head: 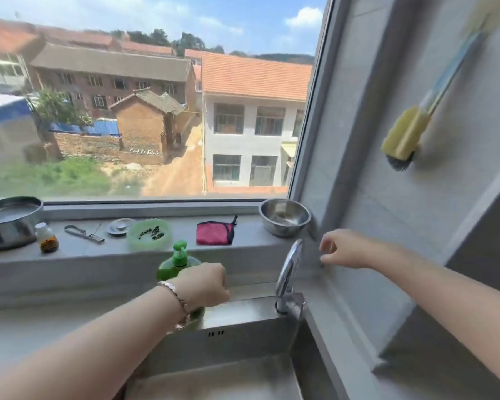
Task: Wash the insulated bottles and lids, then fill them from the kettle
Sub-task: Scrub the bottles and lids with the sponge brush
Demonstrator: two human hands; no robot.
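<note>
No insulated bottle, lid or kettle shows in the head view. My left hand [204,284], with a bracelet on its wrist, is wrapped over the body of a green pump soap bottle [179,256] standing at the back rim of the steel sink [243,313]. My right hand [344,249] hovers in the air just right of the chrome tap [290,267], fingers loosely curled and holding nothing. A yellow sponge brush [404,134] with a blue handle hangs on the right wall, above and beyond my right hand.
On the window sill stand a steel bowl [285,216], a red cloth [214,233], a green dish [149,235], a small metal strainer [121,226], a peeler [84,233], a small bottle [46,238] and a steel pot [9,223]. The grey wall runs close along the right.
</note>
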